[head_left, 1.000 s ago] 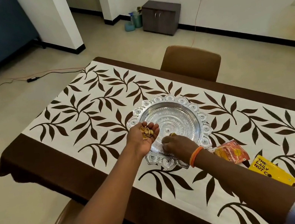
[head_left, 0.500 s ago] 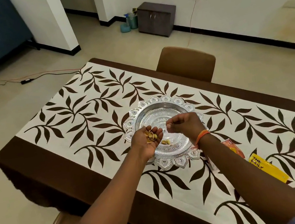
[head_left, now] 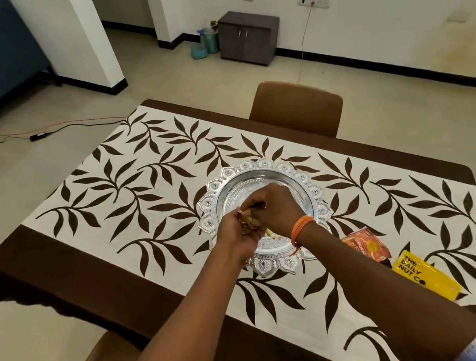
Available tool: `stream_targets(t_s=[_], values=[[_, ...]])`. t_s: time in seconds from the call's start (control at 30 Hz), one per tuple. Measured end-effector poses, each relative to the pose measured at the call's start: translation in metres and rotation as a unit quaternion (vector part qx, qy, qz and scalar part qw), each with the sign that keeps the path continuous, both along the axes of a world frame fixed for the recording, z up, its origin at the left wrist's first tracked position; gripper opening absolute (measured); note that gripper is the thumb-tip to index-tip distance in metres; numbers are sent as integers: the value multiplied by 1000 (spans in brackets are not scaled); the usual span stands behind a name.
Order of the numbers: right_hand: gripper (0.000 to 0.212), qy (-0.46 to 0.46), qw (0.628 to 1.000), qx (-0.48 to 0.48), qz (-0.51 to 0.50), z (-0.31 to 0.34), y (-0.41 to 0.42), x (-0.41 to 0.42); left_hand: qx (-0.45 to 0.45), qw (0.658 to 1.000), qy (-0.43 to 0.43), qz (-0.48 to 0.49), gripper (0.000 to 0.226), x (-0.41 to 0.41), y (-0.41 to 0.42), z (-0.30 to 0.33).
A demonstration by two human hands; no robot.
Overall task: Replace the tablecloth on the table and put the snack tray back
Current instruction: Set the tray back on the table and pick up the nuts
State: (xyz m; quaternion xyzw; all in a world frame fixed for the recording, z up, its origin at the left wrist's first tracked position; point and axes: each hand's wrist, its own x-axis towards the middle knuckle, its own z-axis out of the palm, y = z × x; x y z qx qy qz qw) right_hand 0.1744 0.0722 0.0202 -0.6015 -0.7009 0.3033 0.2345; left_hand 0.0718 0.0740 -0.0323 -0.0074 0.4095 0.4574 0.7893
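While the leaf-patterned cream and brown tablecloth [head_left: 127, 205] lies spread, the scalloped silver snack tray [head_left: 309, 182] sits at its centre; the left hand [head_left: 236, 237] cups brown nuts [head_left: 248, 222], the right hand [head_left: 272, 206] pinching some, apparently to refill it.

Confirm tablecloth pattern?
The tablecloth is cream with dark brown leafy branches and a solid brown border; the head view shows it.
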Motion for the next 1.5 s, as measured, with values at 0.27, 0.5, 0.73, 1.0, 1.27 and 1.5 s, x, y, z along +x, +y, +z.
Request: stream_targets(t_s=[0.27, 0.5, 0.73, 1.0, 1.27, 1.5], values=[[18, 9, 998, 36, -48, -4, 8, 42, -30, 999, -2, 34, 36, -10, 6, 7], [51, -226, 961, -147, 59, -48, 6, 54, -34, 998, 0, 50, 39, -28, 10, 6], [28, -188, 975, -98, 62, -64, 10, 18, -20, 996, -11, 82, 34, -49, 19, 12], [32, -111, 986, -98, 76, -63, 30, 3, -13, 995, 12, 100, 39, -63, 34, 25], [56, -125, 983, -48, 126, -63, 36, 19, -11, 997, 10, 78, 37, -57, 26, 18], [50, -311, 895, 29, 318, -76, 8, 12, -12, 998, 17, 66, 32, -47, 25, 17]])
